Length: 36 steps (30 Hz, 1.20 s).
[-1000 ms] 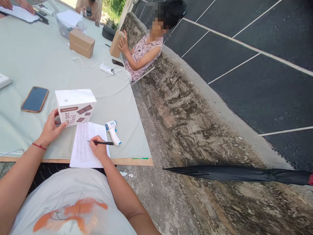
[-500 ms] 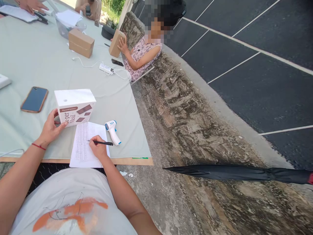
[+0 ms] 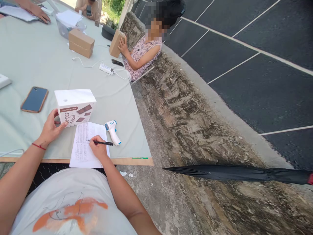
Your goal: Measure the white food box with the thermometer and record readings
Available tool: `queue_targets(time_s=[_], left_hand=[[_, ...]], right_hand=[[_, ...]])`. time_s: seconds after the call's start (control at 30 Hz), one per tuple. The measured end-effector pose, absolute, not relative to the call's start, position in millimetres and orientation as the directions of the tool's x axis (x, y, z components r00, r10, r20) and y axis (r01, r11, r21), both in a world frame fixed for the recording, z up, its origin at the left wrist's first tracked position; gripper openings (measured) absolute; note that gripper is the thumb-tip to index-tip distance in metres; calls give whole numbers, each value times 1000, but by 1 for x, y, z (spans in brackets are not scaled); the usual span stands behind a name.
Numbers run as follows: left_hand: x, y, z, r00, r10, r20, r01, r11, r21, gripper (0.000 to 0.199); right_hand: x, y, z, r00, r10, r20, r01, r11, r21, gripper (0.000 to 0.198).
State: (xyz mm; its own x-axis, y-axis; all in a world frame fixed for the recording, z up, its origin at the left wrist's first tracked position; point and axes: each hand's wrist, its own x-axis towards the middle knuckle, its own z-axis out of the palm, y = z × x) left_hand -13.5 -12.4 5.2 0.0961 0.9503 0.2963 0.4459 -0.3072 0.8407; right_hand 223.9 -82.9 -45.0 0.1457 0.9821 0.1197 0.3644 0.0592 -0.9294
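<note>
My left hand point(image 3: 52, 128) is closed on the lower left corner of a white printed box point(image 3: 75, 98), its thumb across the front face. The box stands on the table beside the top of a white sheet of paper point(image 3: 91, 151) filled with small handwritten or printed columns. In my right hand point(image 3: 98, 148) is a black pen point(image 3: 105, 142), its tip at the middle of the sheet. Just right of the paper lies a white and blue infrared thermometer point(image 3: 112, 132). A phone point(image 3: 34, 99) with a brown edge lies face up to the left of the box.
Across the table point(image 3: 36, 62) are a brown carton point(image 3: 81, 43), a plastic bin point(image 3: 64, 28) with papers and a power strip point(image 3: 106, 69). A seated person point(image 3: 143, 54) holds another carton point(image 3: 116, 44). A folded black umbrella point(image 3: 220, 172) extends at the right.
At the far left, another person's hand has shifted right and down over the table. My hands, the pen and the white box look unmoved.
</note>
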Motion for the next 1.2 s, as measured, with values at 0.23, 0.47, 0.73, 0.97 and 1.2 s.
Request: queue_targets(time_s=[0.23, 0.47, 0.73, 0.97, 1.2], left_hand=[[-14, -11, 4, 97, 952, 290, 438, -303, 846, 71], [-13, -13, 8, 100, 952, 290, 430, -304, 850, 72], [-13, -14, 9, 101, 954, 282, 446, -297, 844, 70], [-12, -15, 12, 106, 955, 278, 453, -295, 841, 69], [-13, -14, 10, 104, 955, 277, 451, -293, 843, 70]], right_hand=[[224, -83, -45, 137, 984, 111, 376, 52, -925, 9], [224, -83, -43, 175, 977, 120, 321, 59, -945, 10], [223, -83, -44, 212, 970, 119, 340, 41, -939, 8], [223, -83, -44, 190, 976, 110, 366, 33, -930, 7], [224, -83, -45, 207, 971, 121, 330, 47, -943, 10]])
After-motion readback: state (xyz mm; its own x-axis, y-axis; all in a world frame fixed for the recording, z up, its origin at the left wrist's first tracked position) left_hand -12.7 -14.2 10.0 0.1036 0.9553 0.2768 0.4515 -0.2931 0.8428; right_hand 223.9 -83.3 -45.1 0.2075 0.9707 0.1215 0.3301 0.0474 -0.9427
